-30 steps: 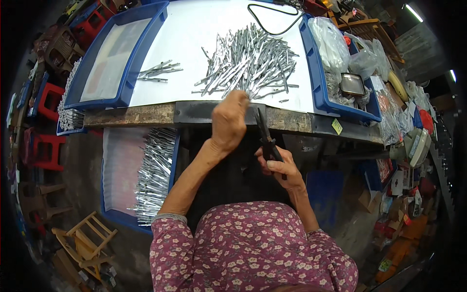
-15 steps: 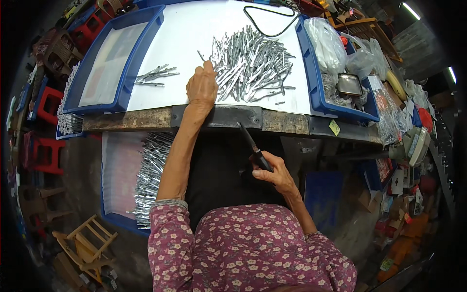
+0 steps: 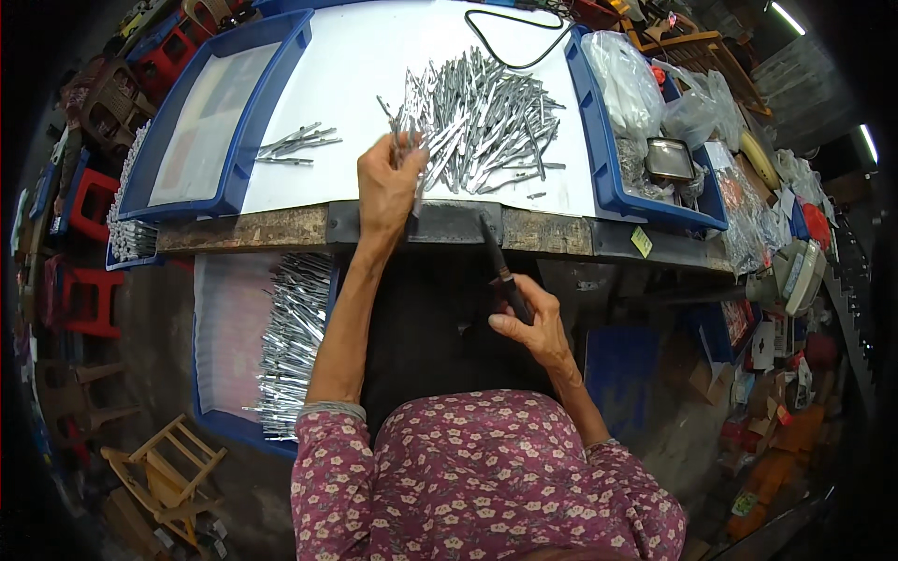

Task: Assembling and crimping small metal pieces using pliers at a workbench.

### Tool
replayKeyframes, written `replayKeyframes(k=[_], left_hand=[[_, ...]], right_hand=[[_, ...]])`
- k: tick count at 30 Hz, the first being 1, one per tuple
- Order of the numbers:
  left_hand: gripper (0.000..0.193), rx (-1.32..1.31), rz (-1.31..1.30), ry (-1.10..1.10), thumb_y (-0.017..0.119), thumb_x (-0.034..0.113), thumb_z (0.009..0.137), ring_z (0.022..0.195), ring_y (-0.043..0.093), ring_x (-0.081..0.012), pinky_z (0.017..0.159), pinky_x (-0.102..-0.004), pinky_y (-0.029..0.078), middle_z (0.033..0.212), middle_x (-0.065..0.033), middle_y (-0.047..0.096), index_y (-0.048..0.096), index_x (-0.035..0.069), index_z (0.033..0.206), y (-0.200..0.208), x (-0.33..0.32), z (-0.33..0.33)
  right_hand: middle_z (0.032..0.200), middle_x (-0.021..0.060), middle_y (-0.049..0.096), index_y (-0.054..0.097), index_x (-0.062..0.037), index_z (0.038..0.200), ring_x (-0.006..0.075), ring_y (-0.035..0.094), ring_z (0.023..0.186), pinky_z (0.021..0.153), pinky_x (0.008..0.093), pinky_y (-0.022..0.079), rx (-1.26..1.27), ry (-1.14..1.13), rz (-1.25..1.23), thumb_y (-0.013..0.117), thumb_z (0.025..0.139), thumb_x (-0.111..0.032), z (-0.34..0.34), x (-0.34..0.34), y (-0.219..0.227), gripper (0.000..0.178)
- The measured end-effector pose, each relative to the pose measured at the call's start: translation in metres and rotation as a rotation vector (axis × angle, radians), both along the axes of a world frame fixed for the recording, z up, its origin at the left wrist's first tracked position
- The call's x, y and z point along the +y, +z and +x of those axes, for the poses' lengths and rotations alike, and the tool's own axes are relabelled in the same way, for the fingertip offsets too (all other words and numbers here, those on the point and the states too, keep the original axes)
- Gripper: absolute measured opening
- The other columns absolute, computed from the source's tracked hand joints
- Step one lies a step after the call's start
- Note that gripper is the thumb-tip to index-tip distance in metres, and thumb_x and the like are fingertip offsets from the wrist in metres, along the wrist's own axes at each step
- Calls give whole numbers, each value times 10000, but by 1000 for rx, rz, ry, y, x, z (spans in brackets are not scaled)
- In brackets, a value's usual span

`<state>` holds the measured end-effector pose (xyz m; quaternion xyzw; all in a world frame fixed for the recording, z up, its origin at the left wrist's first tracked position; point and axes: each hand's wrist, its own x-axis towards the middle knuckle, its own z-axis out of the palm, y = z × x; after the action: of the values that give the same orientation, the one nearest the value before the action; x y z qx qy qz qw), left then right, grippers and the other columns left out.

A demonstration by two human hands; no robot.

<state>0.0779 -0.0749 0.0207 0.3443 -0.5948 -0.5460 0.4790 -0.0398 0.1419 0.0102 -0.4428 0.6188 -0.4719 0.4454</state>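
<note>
A big heap of slim silvery metal pieces [image 3: 486, 126] lies on the white tabletop sheet. At its left edge my left hand [image 3: 385, 187] is closed, thumb and fingers pinching a thin metal piece [image 3: 417, 198] that is smeared by motion and points down toward the table edge. My right hand [image 3: 538, 323] is wrapped round the handle of a dark, slender pointed tool [image 3: 496, 252]. It is held in front of the table edge, tip up; whether it is a file or a knife I cannot tell. A small bunch of metal pieces [image 3: 299, 142] lies apart on the left.
A shallow blue tray [image 3: 241, 122] with a pale lining stands at the left. On the right, another blue tray [image 3: 599, 140] carries plastic bags and a metal tin [image 3: 671, 159]. Below the table, a blue crate [image 3: 224, 421] holds many metal pieces. A black cord loop [image 3: 510, 64] lies behind the heap.
My left hand has drawn back from the heap's edge and turned, now with a metal piece in its fingers. The tool in my right hand has risen slightly and stands more upright.
</note>
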Motion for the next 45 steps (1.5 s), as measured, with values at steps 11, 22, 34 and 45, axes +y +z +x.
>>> replayKeyframes(k=[11, 22, 34, 45], left_hand=[[161, 581, 685, -395, 594, 104, 825, 506, 411, -39, 422, -163, 301, 693, -25, 552, 566, -33, 906, -1, 64, 1], [136, 636, 676, -421, 591, 98, 830, 495, 379, -41, 421, -170, 278, 637, 20, 486, 550, -17, 890, -6, 75, -1], [198, -95, -862, 101, 541, -73, 727, 644, 554, -280, 557, -311, 448, 793, -141, 534, 494, -10, 909, -1, 75, -12], [147, -135, -117, -75, 449, 164, 904, 627, 518, -116, 511, -251, 390, 735, -64, 578, 490, 23, 892, 16, 47, 1]], right_hand=[[872, 153, 510, 486, 8, 1047, 306, 533, 773, 682, 348, 435, 859, -281, -416, 714, 635, -63, 5, -15, 3, 476], [812, 164, 505, 489, 4, 1030, 308, 530, 685, 610, 339, 433, 1004, -307, -468, 720, 631, -52, 3, -14, -7, 464], [659, -4, 452, 534, 23, 914, 56, 396, 558, 504, 201, 310, -87, 75, -72, 666, 652, -221, -12, -1, 13, 382], [738, 31, 480, 513, 32, 1012, 90, 435, 616, 525, 232, 329, -467, 77, 55, 642, 692, -276, -6, -7, 4, 463]])
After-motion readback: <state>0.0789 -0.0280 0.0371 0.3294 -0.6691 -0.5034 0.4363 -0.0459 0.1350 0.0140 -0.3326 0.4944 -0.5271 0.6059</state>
